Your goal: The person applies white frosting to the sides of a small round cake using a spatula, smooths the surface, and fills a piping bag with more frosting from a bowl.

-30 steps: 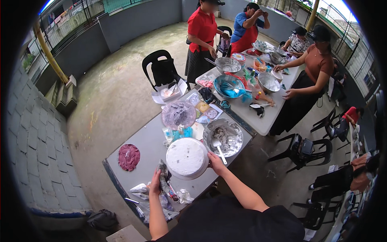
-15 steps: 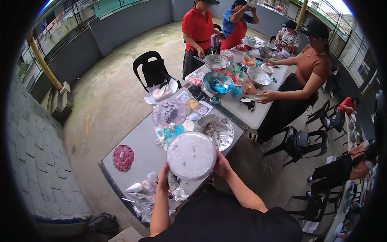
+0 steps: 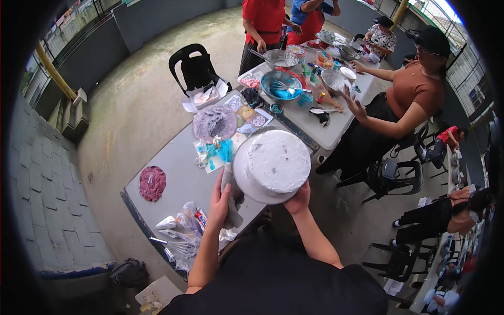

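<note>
Of our 2 hands, the left hand [image 3: 220, 198] has its fingers closed on a grey cloth [image 3: 231, 211], just beside the round white base [image 3: 243, 176]; the right hand's [image 3: 299, 199] fingers pass out of sight beneath that base, so we cannot tell how they close. The white cake [image 3: 278, 159] lies ahead and rightward of our left fingers, nearer our right hand, its round top showing no long axis. Our 2 forearms [image 3: 316, 236] reach forward, above the grey table's [image 3: 181, 173] near edge.

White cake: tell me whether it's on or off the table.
Off: the cake is raised between left hand and right hand, jutting past the table.
</note>
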Tool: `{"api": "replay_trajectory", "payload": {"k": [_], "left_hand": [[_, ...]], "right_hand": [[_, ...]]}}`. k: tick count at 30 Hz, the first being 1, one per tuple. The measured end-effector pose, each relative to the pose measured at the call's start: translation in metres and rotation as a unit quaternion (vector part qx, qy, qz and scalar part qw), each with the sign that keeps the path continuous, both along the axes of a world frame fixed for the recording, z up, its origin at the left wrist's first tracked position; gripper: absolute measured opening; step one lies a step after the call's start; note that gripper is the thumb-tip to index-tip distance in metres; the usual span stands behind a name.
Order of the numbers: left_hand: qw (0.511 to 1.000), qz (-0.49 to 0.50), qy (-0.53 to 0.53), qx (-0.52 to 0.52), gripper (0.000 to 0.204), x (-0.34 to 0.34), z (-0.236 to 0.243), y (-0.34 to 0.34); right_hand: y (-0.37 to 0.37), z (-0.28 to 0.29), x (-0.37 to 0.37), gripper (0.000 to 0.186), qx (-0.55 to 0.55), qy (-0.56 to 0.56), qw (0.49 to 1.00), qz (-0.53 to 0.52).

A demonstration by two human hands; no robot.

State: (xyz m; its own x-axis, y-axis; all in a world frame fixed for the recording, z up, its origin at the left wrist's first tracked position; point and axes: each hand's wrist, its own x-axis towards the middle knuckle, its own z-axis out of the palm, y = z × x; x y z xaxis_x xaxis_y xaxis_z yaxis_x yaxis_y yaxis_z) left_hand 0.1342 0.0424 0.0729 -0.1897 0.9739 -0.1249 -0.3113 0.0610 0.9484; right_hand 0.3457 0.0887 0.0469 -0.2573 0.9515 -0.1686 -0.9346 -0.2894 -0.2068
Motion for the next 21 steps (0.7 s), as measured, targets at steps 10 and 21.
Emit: {"api": "replay_trajectory", "payload": {"k": [10, 21], "left_hand": [[0.776, -0.029, 0.608, 0.166, 0.045, -0.009, 0.047, -0.021], [0.694, -0.003, 0.689, 0.208, 0.038, -0.029, 0.040, 0.027]], "right_hand": [[0.000, -0.005, 0.017, 0.050, 0.023, 0.032, 0.999, 0.014], [-0.005, 0.012, 0.019, 0.052, 0.187, -0.157, 0.968, 0.063]]}}
